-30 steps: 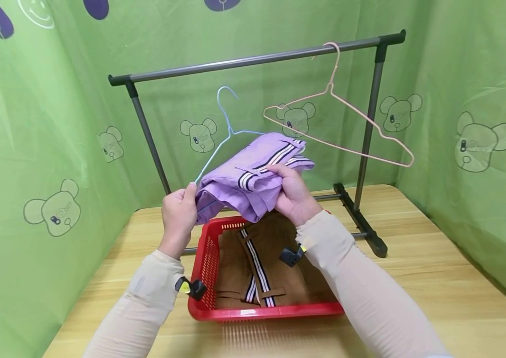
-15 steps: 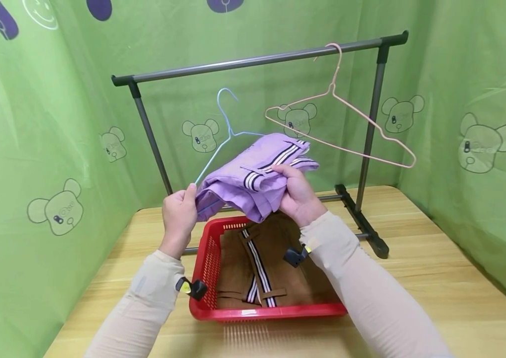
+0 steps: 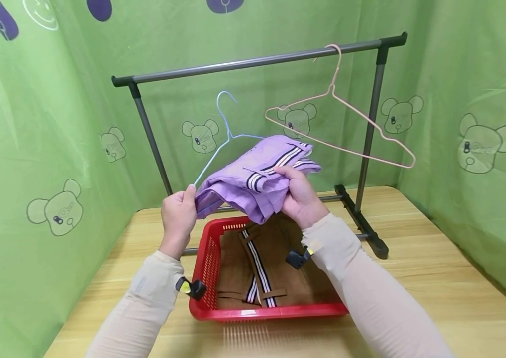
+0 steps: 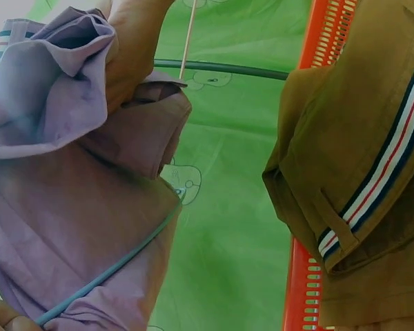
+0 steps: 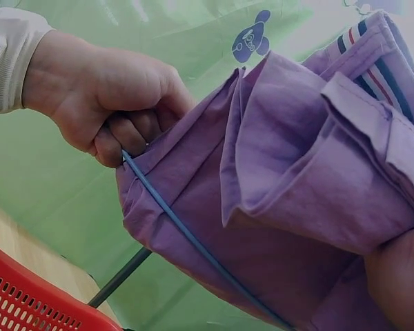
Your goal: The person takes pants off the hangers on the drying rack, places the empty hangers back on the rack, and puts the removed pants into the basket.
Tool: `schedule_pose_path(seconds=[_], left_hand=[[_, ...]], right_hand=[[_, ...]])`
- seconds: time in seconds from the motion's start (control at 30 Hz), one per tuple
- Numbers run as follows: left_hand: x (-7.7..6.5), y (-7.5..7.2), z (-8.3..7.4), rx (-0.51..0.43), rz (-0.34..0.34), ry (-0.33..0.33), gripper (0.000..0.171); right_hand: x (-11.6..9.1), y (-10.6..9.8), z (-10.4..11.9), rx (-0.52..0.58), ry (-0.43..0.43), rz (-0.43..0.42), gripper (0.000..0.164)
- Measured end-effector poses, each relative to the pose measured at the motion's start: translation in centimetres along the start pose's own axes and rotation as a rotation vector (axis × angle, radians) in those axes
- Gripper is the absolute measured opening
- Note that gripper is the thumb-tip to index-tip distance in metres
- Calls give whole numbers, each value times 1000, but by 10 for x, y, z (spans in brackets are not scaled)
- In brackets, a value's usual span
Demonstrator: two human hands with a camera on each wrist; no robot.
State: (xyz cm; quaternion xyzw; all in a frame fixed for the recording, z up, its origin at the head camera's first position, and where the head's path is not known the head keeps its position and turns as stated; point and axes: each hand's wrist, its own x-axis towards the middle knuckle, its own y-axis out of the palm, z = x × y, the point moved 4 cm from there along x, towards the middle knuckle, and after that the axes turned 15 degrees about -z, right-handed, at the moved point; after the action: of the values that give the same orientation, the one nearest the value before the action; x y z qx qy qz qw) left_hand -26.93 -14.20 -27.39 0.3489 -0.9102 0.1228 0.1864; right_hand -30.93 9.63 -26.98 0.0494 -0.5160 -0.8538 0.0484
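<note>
Purple pants (image 3: 235, 174) with a navy-and-white striped waistband are draped over the lower bar of a blue wire hanger (image 3: 212, 158), above the red basket. My left hand (image 3: 178, 214) grips the hanger's left corner along with the edge of the cloth; the right wrist view shows the fingers curled round that corner. My right hand (image 3: 299, 198) pinches the bunched waistband end, thumb on top. In the left wrist view the pants' folds (image 4: 48, 89) partly cover the right hand. The hanger's hook points up, apart from the rail.
A red basket (image 3: 270, 312) on the wooden table (image 3: 432, 288) holds a brown garment (image 3: 293, 286) with striped trim. Behind stands a grey clothes rack (image 3: 235, 64), with a pink hanger (image 3: 347, 147) on its rail. Green printed curtains (image 3: 472, 84) surround the table.
The blue hanger has lowered slightly. My right hand and the waistband end have shifted a little to the right. Both hands keep their hold.
</note>
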Motion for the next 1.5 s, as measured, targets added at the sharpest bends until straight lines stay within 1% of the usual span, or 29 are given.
schedule_pose_path(seconds=[0.13, 0.3, 0.47, 0.7, 0.97, 1.2, 1.4, 1.5], left_hand=[[1, -1, 3, 40, -23, 23, 47], [4, -2, 7, 56, -25, 12, 47], [5, -2, 10, 73, -26, 2, 47], [6, -2, 9, 68, -24, 12, 48], [9, -4, 10, 104, -32, 22, 48], [11, -5, 7, 75, -33, 12, 47], [13, -5, 6, 63, -38, -11, 46], [14, -6, 6, 77, -42, 1, 46]], right_hand=[[-1, -1, 2, -4, -4, 2, 27], [-1, -1, 5, -2, -5, 11, 26], [-3, -1, 7, -8, -7, 11, 28], [-2, -4, 8, 18, 2, 3, 30], [-3, -5, 7, -13, 20, 13, 25], [-3, -9, 7, -35, 19, -14, 30], [-2, -12, 7, -32, 34, -21, 24], [-1, -14, 8, -19, 42, -14, 21]])
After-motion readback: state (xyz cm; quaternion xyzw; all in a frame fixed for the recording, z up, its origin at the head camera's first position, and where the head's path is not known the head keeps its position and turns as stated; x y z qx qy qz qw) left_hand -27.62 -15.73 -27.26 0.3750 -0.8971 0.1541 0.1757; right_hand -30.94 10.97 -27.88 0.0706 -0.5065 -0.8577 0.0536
